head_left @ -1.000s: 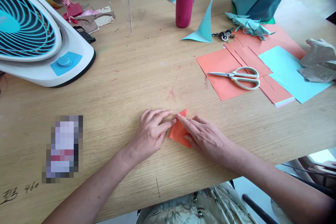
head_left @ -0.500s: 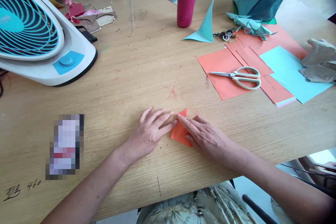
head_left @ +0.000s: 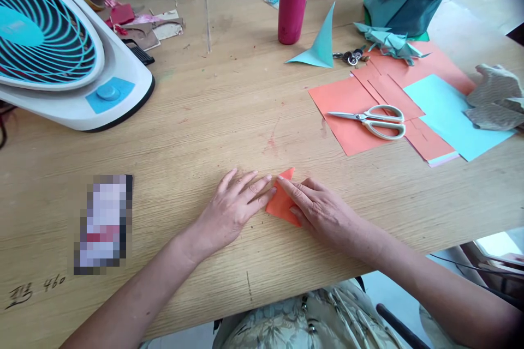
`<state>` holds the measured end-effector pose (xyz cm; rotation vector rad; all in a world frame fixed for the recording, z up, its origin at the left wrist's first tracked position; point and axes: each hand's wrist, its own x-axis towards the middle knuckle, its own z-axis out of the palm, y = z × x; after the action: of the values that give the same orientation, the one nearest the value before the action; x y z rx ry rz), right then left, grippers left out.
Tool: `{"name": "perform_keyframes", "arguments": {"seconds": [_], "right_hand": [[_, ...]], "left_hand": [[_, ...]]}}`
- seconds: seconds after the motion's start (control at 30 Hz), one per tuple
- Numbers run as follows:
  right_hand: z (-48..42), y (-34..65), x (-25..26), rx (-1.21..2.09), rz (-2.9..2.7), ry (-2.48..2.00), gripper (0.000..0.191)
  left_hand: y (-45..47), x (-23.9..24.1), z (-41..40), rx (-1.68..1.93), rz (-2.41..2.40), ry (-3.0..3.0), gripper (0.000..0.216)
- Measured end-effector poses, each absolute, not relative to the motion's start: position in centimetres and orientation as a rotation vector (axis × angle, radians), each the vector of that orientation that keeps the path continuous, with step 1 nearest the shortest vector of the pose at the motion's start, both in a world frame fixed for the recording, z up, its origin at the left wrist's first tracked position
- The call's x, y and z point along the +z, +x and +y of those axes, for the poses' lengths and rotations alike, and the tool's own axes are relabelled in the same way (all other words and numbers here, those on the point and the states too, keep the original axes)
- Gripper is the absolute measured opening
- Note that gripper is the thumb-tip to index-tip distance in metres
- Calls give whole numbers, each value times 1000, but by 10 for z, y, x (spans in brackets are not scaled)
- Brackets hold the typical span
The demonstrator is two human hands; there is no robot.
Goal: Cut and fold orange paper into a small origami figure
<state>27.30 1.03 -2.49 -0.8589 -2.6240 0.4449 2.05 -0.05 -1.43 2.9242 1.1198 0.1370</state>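
Observation:
A small folded piece of orange paper (head_left: 281, 204) lies on the table in front of me. My right hand (head_left: 317, 204) is over its right side, index finger stretched along the upper part and thumb at the lower right edge, holding it against the table. My left hand (head_left: 235, 202) rests on the wood to the left with fingers spread. Its thumb tip reaches the paper's left edge. Part of the paper is hidden under my right fingers.
White-handled scissors (head_left: 382, 121) lie on orange sheets (head_left: 347, 139) at right, beside a light blue sheet (head_left: 446, 114). Farther back stand a pink bottle (head_left: 292, 5), a folded blue paper (head_left: 321, 46) and a teal bag (head_left: 405, 0). A fan (head_left: 123, 87) and a blurred-out object (head_left: 104, 223) are at left.
Both hands and the orange paper keep almost the same pose. The whole view has shifted slightly.

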Motion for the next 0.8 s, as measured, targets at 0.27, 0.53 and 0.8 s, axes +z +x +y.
{"name": "perform_keyframes", "arguments": {"seconds": [0.27,0.53,0.8], "right_hand": [[11,272,-24,439,-2642,-862,67],[10,274,-25,418,-2634,-837,64],[11,274,-26,427,-2624,-842,68]], "left_hand": [[16,-14,-6,123,1079,2953,55],[13,-14,-18,86,1111,2952,54],[6,-12,-32,107,1129,2950,59]]}}
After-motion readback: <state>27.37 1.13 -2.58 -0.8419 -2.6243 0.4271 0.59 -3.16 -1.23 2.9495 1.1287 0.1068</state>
